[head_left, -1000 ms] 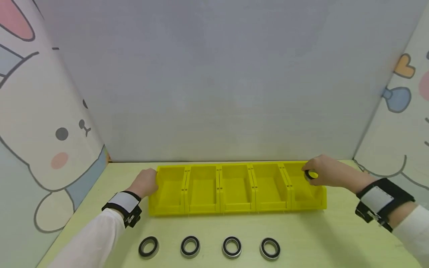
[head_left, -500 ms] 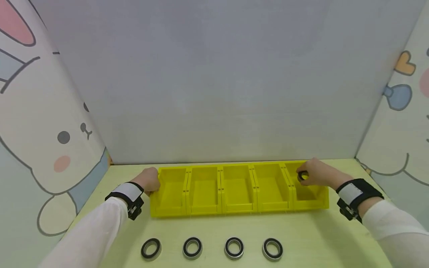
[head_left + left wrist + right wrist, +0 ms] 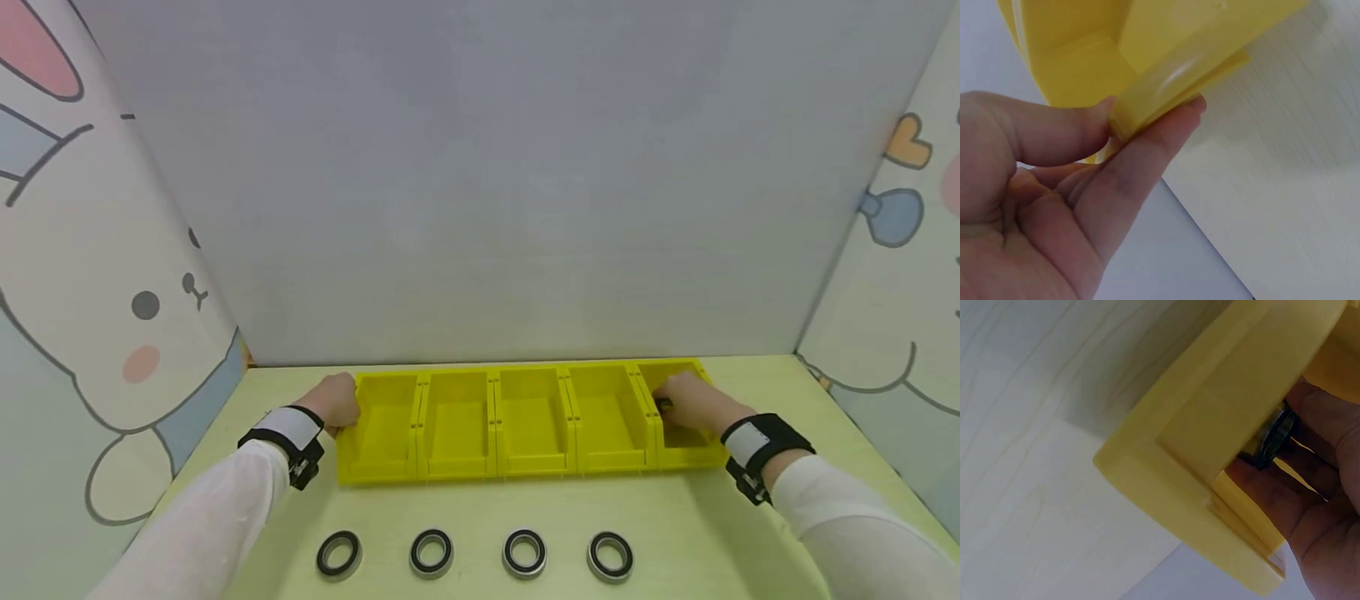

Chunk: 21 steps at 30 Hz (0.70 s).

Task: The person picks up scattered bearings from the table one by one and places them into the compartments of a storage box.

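Note:
A row of joined yellow bins (image 3: 532,462) stands on the table. My left hand (image 3: 335,402) pinches the outer side wall of the leftmost bin between thumb and fingers, as the left wrist view shows at the bin's rim (image 3: 1166,81). Down inside the rightmost bin, my right hand (image 3: 693,402) holds a ball bearing (image 3: 1272,434) with a black seal between thumb and fingers. Part of that bearing is hidden behind the bin's wall (image 3: 1229,394) in the right wrist view.
Several bearings lie in a line in front of the bins: one at the left (image 3: 339,555), two in the middle (image 3: 431,573) and one at the right (image 3: 611,577). A grey wall (image 3: 517,208) rises behind, with cartoon-printed panels (image 3: 97,350) at both sides.
My right hand has moved left and down into the rightmost bin with the bearing. My left hand keeps its grip on the leftmost bin.

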### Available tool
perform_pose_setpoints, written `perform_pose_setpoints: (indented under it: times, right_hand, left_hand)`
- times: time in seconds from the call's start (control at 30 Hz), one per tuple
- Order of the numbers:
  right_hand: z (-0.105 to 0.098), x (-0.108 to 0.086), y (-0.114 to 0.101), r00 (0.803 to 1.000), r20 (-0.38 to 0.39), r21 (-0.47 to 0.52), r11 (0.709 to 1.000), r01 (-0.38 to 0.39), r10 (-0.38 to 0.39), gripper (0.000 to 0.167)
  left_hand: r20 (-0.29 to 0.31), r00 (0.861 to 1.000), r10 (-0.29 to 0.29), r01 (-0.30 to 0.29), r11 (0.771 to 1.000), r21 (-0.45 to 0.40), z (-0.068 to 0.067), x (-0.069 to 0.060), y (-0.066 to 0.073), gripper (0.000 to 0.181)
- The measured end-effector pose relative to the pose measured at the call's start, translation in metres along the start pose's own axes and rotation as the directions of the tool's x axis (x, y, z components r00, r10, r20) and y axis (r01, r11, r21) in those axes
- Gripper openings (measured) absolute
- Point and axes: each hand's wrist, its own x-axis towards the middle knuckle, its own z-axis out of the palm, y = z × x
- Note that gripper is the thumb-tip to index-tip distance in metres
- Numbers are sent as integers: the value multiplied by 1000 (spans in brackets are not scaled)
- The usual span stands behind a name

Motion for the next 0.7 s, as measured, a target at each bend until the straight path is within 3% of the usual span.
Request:
perform_pose_setpoints:
  times: [0.23,0.53,0.7]
  right_hand:
    - [10,-3,-5,999,7,17,999,-38,38,4]
    - [9,-3,-11,998,-14,13,998,-60,61,7]
    - [9,-3,-9,997,12,24,996,-83,82,6]
  left_hand:
    - [-28,999,39,-39,999,15,2,-5,1,3]
    - [-20,999,26,-26,1000,16,-1,-7,2,6]
    - [-32,999,30,-30,999,19,1,-7,2,4]
